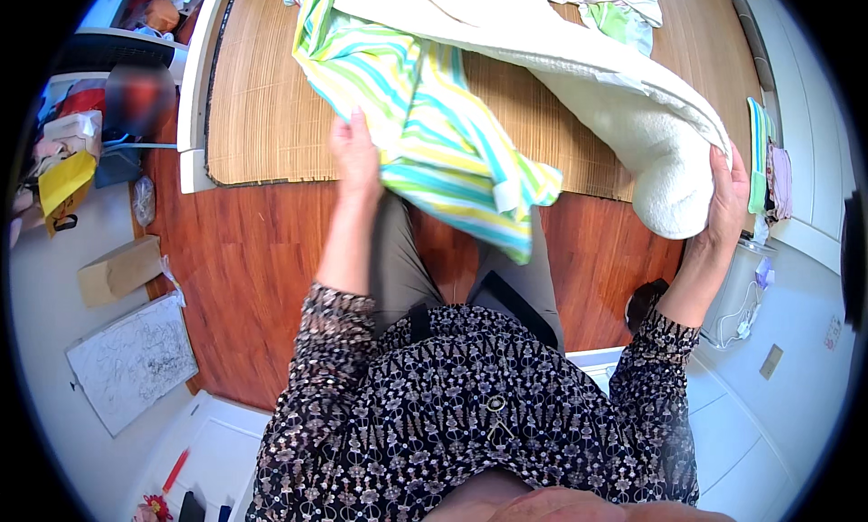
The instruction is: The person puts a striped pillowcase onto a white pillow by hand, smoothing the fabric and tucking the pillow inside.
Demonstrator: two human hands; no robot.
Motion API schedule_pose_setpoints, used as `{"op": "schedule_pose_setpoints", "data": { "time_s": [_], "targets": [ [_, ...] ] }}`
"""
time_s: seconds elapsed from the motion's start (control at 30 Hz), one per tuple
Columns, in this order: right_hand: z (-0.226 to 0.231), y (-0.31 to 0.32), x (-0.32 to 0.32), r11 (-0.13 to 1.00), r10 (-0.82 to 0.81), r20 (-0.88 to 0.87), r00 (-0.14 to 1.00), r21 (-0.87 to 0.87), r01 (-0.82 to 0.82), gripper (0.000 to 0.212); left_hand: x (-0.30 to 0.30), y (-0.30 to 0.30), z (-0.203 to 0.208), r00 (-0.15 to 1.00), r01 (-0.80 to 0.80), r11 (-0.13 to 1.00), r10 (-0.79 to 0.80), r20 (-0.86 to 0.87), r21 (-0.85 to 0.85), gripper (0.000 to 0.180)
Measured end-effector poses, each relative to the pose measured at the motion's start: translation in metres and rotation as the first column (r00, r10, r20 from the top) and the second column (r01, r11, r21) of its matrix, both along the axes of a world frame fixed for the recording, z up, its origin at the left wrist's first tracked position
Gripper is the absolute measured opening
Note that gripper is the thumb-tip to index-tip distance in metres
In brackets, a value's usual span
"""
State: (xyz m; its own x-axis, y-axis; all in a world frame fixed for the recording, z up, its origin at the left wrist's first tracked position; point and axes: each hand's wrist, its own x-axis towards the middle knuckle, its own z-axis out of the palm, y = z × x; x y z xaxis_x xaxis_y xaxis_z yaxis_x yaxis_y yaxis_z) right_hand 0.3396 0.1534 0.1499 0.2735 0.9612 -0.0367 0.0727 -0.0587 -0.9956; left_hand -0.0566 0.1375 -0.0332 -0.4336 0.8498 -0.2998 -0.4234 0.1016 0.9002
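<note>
A large quilt lies across a bed covered by a woven bamboo mat (271, 97). The quilt's striped green, yellow and white cover (434, 133) hangs over the mat's near edge, and its cream fleecy inner side (651, 151) is folded over toward the right. My left hand (354, 156) grips the striped cover at its left edge. My right hand (728, 197) holds the rounded end of the cream fold at the right. Both forearms wear patterned dark sleeves.
A reddish wooden floor (253, 278) lies below the bed. A white bed frame (194, 115) stands at left, with bags, a cardboard box (117, 269) and a flat board (131, 359) beyond. Folded cloths (764, 160) and a white appliance (741, 296) sit at right.
</note>
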Motion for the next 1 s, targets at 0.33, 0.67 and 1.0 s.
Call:
{"op": "schedule_pose_setpoints", "data": {
  "time_s": [0.33,0.67,1.0],
  "targets": [
    [0.001,-0.018,-0.034,0.989,0.140,-0.210,0.968,-0.013,-0.146,0.031,-0.098,-0.002,-0.012,-0.041,-0.009,0.999,0.034,-0.999,0.035,0.049],
    [0.026,-0.016,-0.061,0.996,0.083,-0.286,0.955,0.004,-0.086,0.033,0.016,0.023,-0.091,0.130,0.003,0.894,-0.445,-0.886,-0.448,0.048],
    [-0.042,-0.013,-0.045,0.995,0.084,0.211,0.974,0.036,-0.093,0.026,-0.034,0.070,-0.086,0.128,0.229,0.920,-0.354,-0.927,-0.320,0.039]
  ]
}}
